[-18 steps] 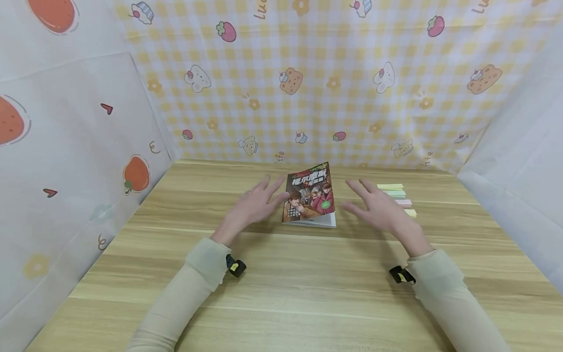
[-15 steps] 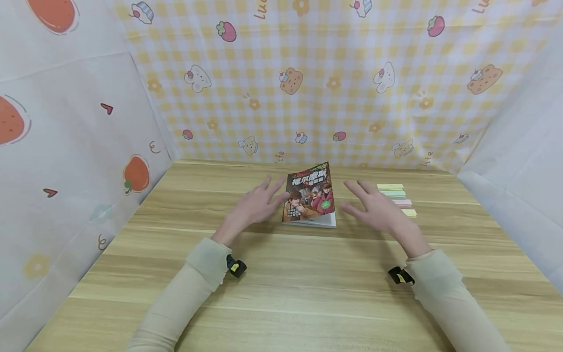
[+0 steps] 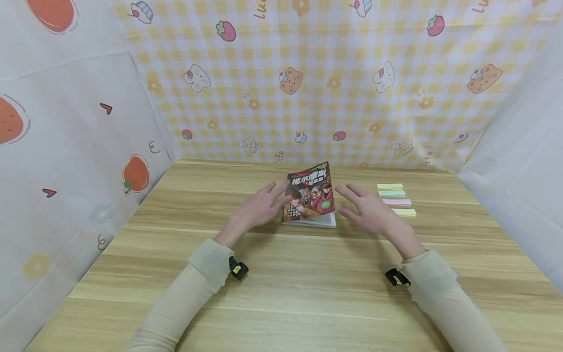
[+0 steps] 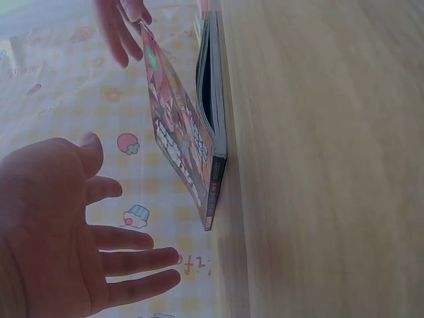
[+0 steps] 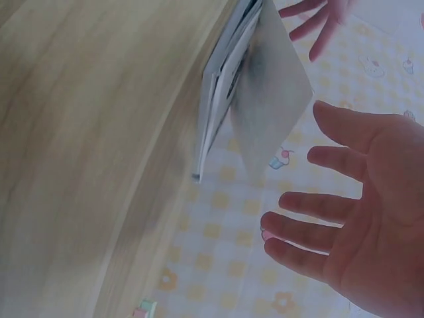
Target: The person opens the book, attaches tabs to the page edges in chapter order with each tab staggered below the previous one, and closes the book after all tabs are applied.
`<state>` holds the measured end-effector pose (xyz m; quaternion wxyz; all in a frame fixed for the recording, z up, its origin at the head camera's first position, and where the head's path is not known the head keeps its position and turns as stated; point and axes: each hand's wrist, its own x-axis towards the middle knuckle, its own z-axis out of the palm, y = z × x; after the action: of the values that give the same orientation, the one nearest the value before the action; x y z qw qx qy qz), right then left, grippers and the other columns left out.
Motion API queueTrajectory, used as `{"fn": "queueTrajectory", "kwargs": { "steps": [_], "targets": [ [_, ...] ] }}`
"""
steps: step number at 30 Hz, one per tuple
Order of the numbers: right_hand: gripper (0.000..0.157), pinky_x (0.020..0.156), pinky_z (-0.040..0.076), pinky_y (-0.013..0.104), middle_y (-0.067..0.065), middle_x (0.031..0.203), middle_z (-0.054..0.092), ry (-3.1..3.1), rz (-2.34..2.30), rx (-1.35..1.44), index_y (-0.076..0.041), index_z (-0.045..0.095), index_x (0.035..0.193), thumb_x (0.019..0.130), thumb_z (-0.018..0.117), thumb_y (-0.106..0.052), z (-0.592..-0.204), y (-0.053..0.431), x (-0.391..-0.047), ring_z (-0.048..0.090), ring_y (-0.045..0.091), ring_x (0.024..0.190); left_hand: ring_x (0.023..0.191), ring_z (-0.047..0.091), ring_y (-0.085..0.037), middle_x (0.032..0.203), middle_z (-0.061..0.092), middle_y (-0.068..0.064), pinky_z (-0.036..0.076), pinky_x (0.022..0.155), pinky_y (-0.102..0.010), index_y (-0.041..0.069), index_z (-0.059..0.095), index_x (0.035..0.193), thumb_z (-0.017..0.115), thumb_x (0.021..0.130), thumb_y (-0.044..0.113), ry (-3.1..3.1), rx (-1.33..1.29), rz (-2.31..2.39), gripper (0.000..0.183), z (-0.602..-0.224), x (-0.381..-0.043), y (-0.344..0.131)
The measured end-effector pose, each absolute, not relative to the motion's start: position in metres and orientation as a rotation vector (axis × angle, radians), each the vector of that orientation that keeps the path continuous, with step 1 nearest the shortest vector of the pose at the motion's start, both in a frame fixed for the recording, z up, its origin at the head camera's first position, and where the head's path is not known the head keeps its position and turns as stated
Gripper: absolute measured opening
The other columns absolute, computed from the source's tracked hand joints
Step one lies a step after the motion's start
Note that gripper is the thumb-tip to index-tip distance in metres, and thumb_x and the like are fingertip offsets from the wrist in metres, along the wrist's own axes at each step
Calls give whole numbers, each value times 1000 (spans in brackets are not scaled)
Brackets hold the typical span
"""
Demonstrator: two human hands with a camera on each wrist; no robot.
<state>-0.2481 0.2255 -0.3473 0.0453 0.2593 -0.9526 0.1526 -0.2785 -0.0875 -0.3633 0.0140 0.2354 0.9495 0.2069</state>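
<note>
A paperback book [image 3: 310, 195] with a dark illustrated cover lies on the wooden table. Its front cover [image 4: 173, 122] stands lifted at a slant, hinged at the spine on the left, with the pages beneath. My left hand [image 3: 260, 206] hovers beside the spine side, fingers spread and holding nothing; in the left wrist view its palm [image 4: 53, 218] is apart from the book. On the other side, my right hand [image 3: 374, 211] has its fingers extended. In the right wrist view its thumb [image 5: 344, 126] is close to the raised cover's corner; whether they touch I cannot tell.
Strips of sticky notes [image 3: 391, 187] in yellow, green and pink lie in a column right of my right hand. Behind the wooden table [image 3: 308, 293] hangs a yellow checked cloth [image 3: 334, 112]. A white cloth [image 3: 79, 161] borders the left side.
My right hand has moved left, nearer the book's right edge, uncovering more of the sticky notes. The left hand has shifted slightly right and down. The book has not visibly moved.
</note>
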Motion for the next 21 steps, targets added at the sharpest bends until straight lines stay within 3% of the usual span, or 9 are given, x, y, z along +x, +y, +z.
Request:
{"fn": "queueTrajectory", "kwargs": {
  "steps": [12, 21],
  "targets": [
    [48, 106, 37, 64, 31, 152, 38, -2897, 467, 789, -9, 49, 150, 106, 54, -27, -353, 222, -249, 45, 52, 132, 141, 37, -45, 159, 29, -26, 33, 112, -62, 24, 24, 162, 33, 108, 52, 2945, 769, 620, 61, -370, -280, -82],
    [46, 105, 39, 63, 28, 151, 41, -2915, 456, 816, -9, 54, 146, 105, 55, -31, -354, 217, -251, 48, 51, 130, 142, 37, -42, 157, 35, -25, 31, 114, -58, 13, 38, 157, 40, 109, 43, 2933, 799, 599, 56, -374, -281, -79]
  ]
}}
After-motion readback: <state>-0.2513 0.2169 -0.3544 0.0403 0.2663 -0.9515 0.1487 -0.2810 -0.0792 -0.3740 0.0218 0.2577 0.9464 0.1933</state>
